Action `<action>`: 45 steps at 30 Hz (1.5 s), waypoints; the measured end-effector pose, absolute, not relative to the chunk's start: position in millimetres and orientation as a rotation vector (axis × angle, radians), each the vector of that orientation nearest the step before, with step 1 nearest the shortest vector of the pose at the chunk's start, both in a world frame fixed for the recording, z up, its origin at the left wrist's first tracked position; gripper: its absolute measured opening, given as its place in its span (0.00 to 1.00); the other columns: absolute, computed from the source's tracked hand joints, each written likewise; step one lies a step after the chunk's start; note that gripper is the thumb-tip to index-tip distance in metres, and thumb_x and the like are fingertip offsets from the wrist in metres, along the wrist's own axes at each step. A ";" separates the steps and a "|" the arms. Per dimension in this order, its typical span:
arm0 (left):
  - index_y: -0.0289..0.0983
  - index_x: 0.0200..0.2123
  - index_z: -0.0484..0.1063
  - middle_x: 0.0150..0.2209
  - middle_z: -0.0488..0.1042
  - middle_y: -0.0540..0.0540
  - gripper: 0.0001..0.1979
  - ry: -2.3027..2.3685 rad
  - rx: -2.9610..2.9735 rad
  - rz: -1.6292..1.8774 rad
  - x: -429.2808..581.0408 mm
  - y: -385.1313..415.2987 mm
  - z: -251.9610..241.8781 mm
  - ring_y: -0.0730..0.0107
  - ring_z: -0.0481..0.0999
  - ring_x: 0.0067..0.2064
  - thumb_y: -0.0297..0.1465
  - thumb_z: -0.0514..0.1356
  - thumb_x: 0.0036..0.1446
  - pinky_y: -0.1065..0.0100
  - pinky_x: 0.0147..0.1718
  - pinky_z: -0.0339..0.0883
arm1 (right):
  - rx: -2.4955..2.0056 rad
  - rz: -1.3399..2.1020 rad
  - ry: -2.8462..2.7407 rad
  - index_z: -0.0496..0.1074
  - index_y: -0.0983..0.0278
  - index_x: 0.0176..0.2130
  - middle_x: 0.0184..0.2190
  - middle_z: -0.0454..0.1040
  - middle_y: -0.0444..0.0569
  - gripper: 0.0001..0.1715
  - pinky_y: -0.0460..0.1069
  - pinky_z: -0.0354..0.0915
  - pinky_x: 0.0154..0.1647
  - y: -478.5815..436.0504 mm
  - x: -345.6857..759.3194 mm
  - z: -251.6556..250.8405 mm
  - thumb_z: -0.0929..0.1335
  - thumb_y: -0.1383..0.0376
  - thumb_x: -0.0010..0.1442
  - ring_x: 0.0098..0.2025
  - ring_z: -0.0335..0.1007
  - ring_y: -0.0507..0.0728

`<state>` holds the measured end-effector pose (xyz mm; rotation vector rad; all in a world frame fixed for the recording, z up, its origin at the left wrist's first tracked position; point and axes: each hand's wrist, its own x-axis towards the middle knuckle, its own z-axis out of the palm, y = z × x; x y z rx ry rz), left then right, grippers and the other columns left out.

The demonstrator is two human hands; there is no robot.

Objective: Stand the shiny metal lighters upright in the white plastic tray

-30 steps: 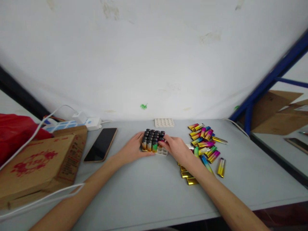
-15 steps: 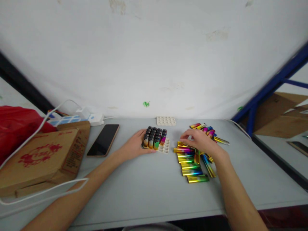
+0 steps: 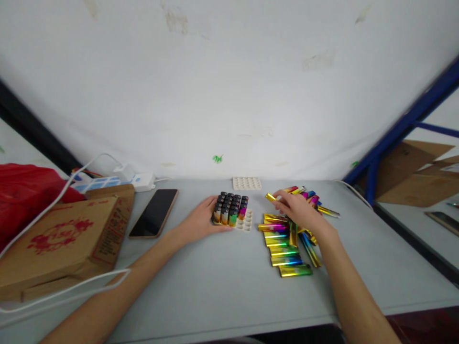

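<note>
My left hand [image 3: 198, 221] grips the left side of a white tray [image 3: 245, 223], its thumb along the front edge. Several black-topped lighters [image 3: 230, 209] stand upright in the tray, filling its left and middle part. Bare round sockets show along its right side. In my right hand [image 3: 297, 208], a gold lighter [image 3: 270, 196] is pinched between the fingertips, its end pointing left toward the tray. Below that hand lies a row of shiny gold, green, blue and purple lighters [image 3: 286, 251]. More loose lighters [image 3: 311, 197] are heaped behind it, partly hidden.
A second white tray [image 3: 247, 183] lies by the wall. To the left are a phone [image 3: 154, 213], a cardboard box [image 3: 59, 239], a red bag [image 3: 32, 196], a power strip [image 3: 107, 182] and a white cable [image 3: 68, 291]. A blue metal frame [image 3: 375, 167] stands at the right.
My right hand has lifted a gold lighter from the pile, and its end now sticks out past the fingertips. The left hand keeps its hold on the tray. The view has tilted slightly.
</note>
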<state>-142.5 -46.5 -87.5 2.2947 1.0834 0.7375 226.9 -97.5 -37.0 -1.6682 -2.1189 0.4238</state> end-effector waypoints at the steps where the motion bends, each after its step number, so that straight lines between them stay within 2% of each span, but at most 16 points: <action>1: 0.42 0.70 0.75 0.69 0.79 0.38 0.47 1.085 2.299 0.729 -142.4 -46.5 -87.2 0.39 0.78 0.71 0.53 0.82 0.52 0.45 0.77 0.68 | -1.659 0.349 -2.078 0.83 0.61 0.56 0.38 0.90 0.53 0.16 0.52 0.72 0.44 -96.2 225.1 -37.5 0.68 0.59 0.79 0.40 0.87 0.63; 4: 0.41 0.70 0.75 0.69 0.79 0.38 0.47 1.086 2.300 0.711 -141.9 -46.8 -86.6 0.38 0.78 0.71 0.53 0.82 0.52 0.46 0.78 0.67 | -1.581 0.182 -1.940 0.86 0.60 0.50 0.42 0.90 0.56 0.19 0.54 0.72 0.47 -92.0 217.8 -40.4 0.67 0.55 0.79 0.44 0.87 0.66; 6: 0.41 0.70 0.75 0.69 0.79 0.38 0.47 1.085 2.295 0.723 -141.7 -47.0 -86.6 0.38 0.79 0.70 0.53 0.82 0.51 0.46 0.77 0.68 | -1.544 0.200 -1.809 0.87 0.60 0.48 0.37 0.89 0.55 0.23 0.53 0.71 0.42 -89.7 210.7 -43.4 0.69 0.48 0.77 0.39 0.85 0.65; 8: 0.42 0.69 0.76 0.69 0.80 0.39 0.47 1.087 2.288 0.746 -141.8 -47.2 -86.9 0.39 0.80 0.70 0.53 0.82 0.51 0.47 0.77 0.69 | -1.522 0.298 -1.667 0.86 0.61 0.43 0.28 0.82 0.49 0.29 0.52 0.66 0.35 -88.2 201.4 -46.1 0.72 0.39 0.71 0.30 0.77 0.61; 11: 0.45 0.69 0.76 0.68 0.80 0.40 0.46 1.078 2.286 0.754 -142.6 -47.2 -87.3 0.41 0.80 0.70 0.51 0.83 0.51 0.47 0.76 0.70 | -1.421 0.532 -1.520 0.75 0.59 0.29 0.22 0.71 0.43 0.39 0.51 0.62 0.30 -88.9 183.7 -46.8 0.74 0.28 0.61 0.26 0.67 0.57; 14: 0.47 0.70 0.76 0.70 0.79 0.40 0.45 1.054 2.287 0.745 -143.2 -46.7 -87.6 0.41 0.78 0.71 0.50 0.83 0.52 0.46 0.78 0.68 | -1.256 0.871 -1.384 0.68 0.57 0.31 0.25 0.72 0.42 0.42 0.51 0.66 0.30 -94.2 164.5 -44.0 0.71 0.23 0.62 0.27 0.68 0.56; 17: 0.46 0.70 0.75 0.71 0.79 0.39 0.47 1.048 2.288 0.742 -142.9 -45.8 -88.0 0.40 0.77 0.72 0.50 0.83 0.51 0.45 0.78 0.67 | -1.127 1.126 -1.328 0.69 0.56 0.38 0.29 0.74 0.40 0.40 0.50 0.69 0.30 -100.7 149.4 -42.5 0.71 0.24 0.64 0.24 0.68 0.54; 19: 0.45 0.71 0.75 0.71 0.78 0.39 0.47 1.042 2.291 0.747 -142.4 -45.5 -88.1 0.39 0.77 0.72 0.51 0.83 0.51 0.44 0.78 0.67 | -1.116 1.172 -1.353 0.68 0.56 0.40 0.26 0.67 0.36 0.39 0.49 0.64 0.26 -103.0 142.9 -44.4 0.71 0.25 0.65 0.22 0.61 0.52; 22: 0.45 0.70 0.76 0.70 0.79 0.38 0.47 1.040 2.293 0.746 -141.9 -45.9 -87.4 0.37 0.77 0.72 0.52 0.83 0.51 0.43 0.77 0.68 | -1.215 1.051 -1.408 0.67 0.56 0.38 0.22 0.57 0.33 0.39 0.48 0.53 0.23 -103.5 136.4 -50.4 0.68 0.25 0.67 0.22 0.52 0.52; 26: 0.45 0.69 0.76 0.68 0.80 0.39 0.45 1.042 2.294 0.751 -142.0 -47.5 -85.4 0.39 0.79 0.70 0.49 0.83 0.52 0.42 0.76 0.69 | -1.339 0.746 -1.505 0.60 0.56 0.28 0.22 0.57 0.38 0.41 0.49 0.53 0.27 -103.4 128.3 -57.3 0.66 0.26 0.68 0.26 0.54 0.53; 31: 0.44 0.70 0.75 0.70 0.78 0.38 0.45 1.044 2.295 0.742 -141.6 -47.5 -85.4 0.38 0.78 0.71 0.47 0.83 0.52 0.43 0.77 0.68 | -1.402 0.670 -1.520 0.55 0.56 0.21 0.19 0.54 0.39 0.41 0.51 0.50 0.28 -106.4 120.8 -60.0 0.65 0.31 0.69 0.25 0.52 0.52; 38: 0.44 0.69 0.76 0.69 0.79 0.37 0.44 1.047 2.300 0.727 -141.0 -48.0 -84.3 0.38 0.78 0.72 0.48 0.83 0.53 0.42 0.78 0.67 | -1.383 0.664 -1.518 0.56 0.56 0.23 0.20 0.55 0.39 0.30 0.50 0.50 0.28 -110.7 120.6 -58.4 0.65 0.43 0.68 0.25 0.52 0.53; 45: 0.46 0.69 0.76 0.69 0.79 0.39 0.44 1.039 2.298 0.748 -141.5 -47.9 -84.6 0.39 0.78 0.71 0.45 0.83 0.51 0.43 0.77 0.68 | -1.357 0.591 -1.600 0.54 0.55 0.24 0.19 0.58 0.40 0.32 0.50 0.52 0.30 -111.5 118.7 -56.5 0.64 0.42 0.72 0.25 0.55 0.54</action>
